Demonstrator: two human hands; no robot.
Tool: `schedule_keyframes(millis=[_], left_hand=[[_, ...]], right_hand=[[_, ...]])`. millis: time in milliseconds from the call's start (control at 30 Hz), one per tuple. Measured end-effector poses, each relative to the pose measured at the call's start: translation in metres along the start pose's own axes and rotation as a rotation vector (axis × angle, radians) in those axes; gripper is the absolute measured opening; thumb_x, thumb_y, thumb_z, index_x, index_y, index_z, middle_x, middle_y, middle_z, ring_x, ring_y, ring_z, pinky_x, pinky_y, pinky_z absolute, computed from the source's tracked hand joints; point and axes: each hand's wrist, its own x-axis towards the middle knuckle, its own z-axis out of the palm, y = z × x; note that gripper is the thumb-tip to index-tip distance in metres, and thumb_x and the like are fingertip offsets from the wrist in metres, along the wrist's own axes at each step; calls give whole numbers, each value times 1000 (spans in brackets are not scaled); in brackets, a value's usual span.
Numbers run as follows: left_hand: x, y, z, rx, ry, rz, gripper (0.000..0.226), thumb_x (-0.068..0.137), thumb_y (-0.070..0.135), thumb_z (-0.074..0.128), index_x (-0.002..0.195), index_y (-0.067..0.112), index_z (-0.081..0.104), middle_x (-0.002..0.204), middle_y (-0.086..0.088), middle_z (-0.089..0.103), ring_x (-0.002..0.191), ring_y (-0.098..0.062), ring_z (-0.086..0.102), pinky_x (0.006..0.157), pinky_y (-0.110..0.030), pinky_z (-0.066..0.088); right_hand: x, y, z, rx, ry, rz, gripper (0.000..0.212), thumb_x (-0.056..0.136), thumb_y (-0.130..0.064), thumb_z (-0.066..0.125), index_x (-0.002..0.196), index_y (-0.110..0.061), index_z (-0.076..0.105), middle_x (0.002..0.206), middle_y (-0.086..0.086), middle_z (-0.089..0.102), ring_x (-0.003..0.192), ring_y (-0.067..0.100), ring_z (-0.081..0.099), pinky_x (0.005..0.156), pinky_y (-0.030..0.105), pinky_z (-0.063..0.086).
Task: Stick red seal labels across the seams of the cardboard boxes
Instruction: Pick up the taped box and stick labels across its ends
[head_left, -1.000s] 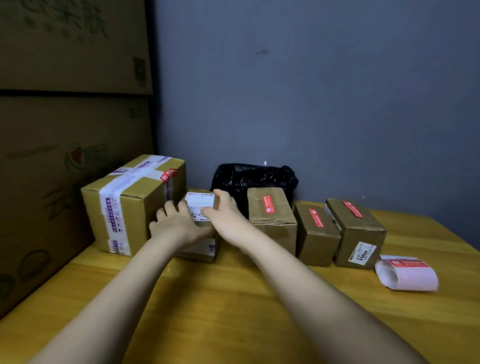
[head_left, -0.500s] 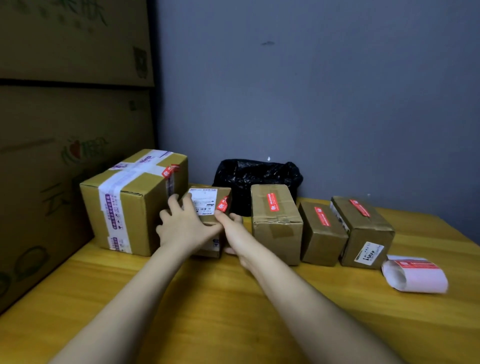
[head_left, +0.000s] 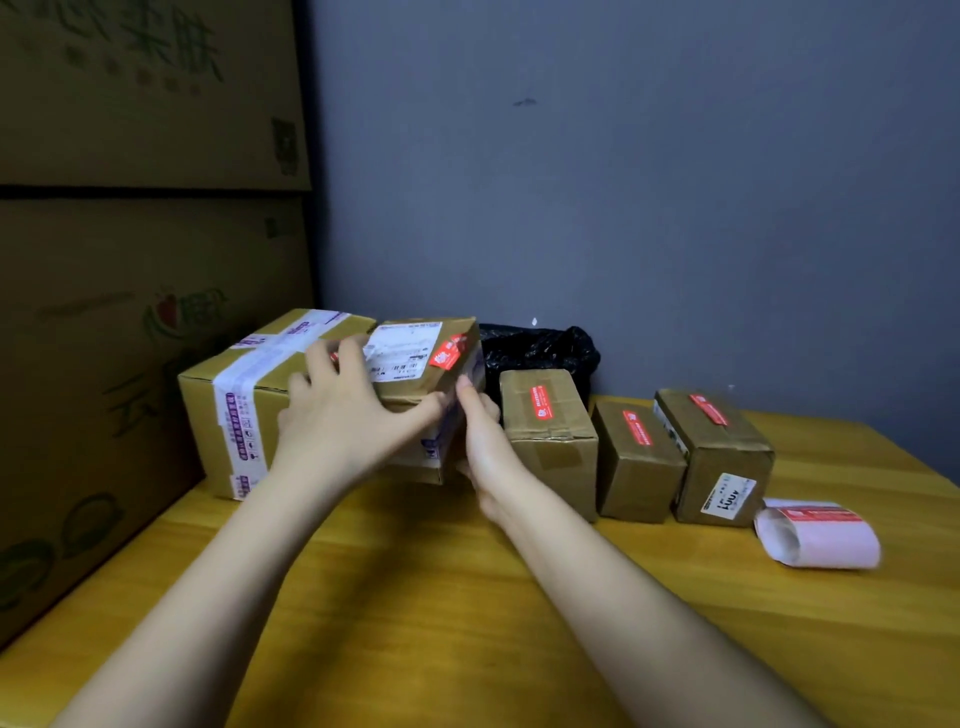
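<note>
Against a grey wall (head_left: 675, 182), on a yellow wooden table (head_left: 467, 623), a person is handling the small parcel (head_left: 415, 374) that is sitting tilted between the large taped box (head_left: 234, 395) and a row of three sealed boxes; a red seal label (head_left: 448, 352) is lying across its upper right edge, beside a white shipping label (head_left: 402, 348). The left hand (head_left: 343, 421) is gripping the parcel's near top corner, fingers spread over the top and thumb hooked along the front edge; the right hand (head_left: 480, 431) is pressing straight fingers against its right side. To finish the step well, the left hand is probably best kept bracing the parcel while the right rubs the label flat over the fold, so that it is bridging the seam without lifting; the tilt looks liable to let the parcel slip. Further right, the nearest sealed box (head_left: 550, 431) is carrying its own red strip; a black bag (head_left: 540, 348) is sitting behind; the label roll (head_left: 815, 535) is lying at the table's far right.
</note>
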Motion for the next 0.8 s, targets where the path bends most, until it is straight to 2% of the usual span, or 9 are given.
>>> schedule_keyframes(millis=[167,267,367,467,533,600,633,700,800], left_hand=[[1,5,-29,-238,58,49,108,48,82,39,139,25,34,140,-2,29,131,-27,37,103,-40,34],[8,9,-35,-461,29,69,102,54,78,45,139,21,36,139,-2,31,124,-13,37,97,-26,30],[7,12,-28,-627,-28,97,93,56,75,46,134,25,40,133,4,35,117,-3,34,94,-20,28],[18,17,-16,-829,-112,61,75,59,77,49,118,31,49,121,1,50,118,-16,47,97,-30,40],[28,25,-8,-925,-186,30,46,72,66,53,96,27,56,95,-2,56,113,-33,54,82,-33,47],[36,26,-1,-991,-239,59,30,82,53,53,81,23,56,86,-3,58,115,-35,55,72,-27,45],[33,32,3,-1032,-264,66,32,79,58,52,87,28,59,97,-3,62,113,-28,58,76,-29,47],[26,46,7,-1122,-321,33,57,67,74,46,108,37,61,111,1,66,102,-18,60,78,-35,48],[20,65,14,-1188,-445,96,84,58,80,37,121,30,62,96,8,71,88,-12,62,71,-33,49]], right_hand=[[-13,-29,-8,23,14,-211,72,97,-46,46,153,-27,5,149,1,36,133,18,39,104,29,30],[-16,-43,-17,65,59,-329,73,95,-40,52,151,-31,5,140,3,48,120,17,52,100,33,43],[-21,-56,-31,86,118,-423,80,91,-41,58,150,-34,5,142,-2,46,121,16,51,105,38,41],[-28,-65,-52,105,151,-509,79,91,-36,60,150,-34,8,143,-8,43,126,13,48,110,40,36],[-33,-71,-71,129,181,-557,76,92,-33,59,151,-31,11,147,-9,40,131,10,42,114,40,31],[-37,-76,-90,133,201,-575,70,94,-34,56,150,-30,14,150,-6,37,134,9,38,115,40,29],[-40,-79,-99,127,209,-580,67,95,-34,53,150,-31,15,151,-4,35,134,8,36,115,38,29],[-45,-82,-114,92,213,-577,60,97,-37,48,149,-31,19,152,-5,33,133,8,35,113,37,30],[-47,-83,-144,27,203,-572,59,92,-47,47,146,-31,28,144,-9,40,127,7,43,104,34,41]])
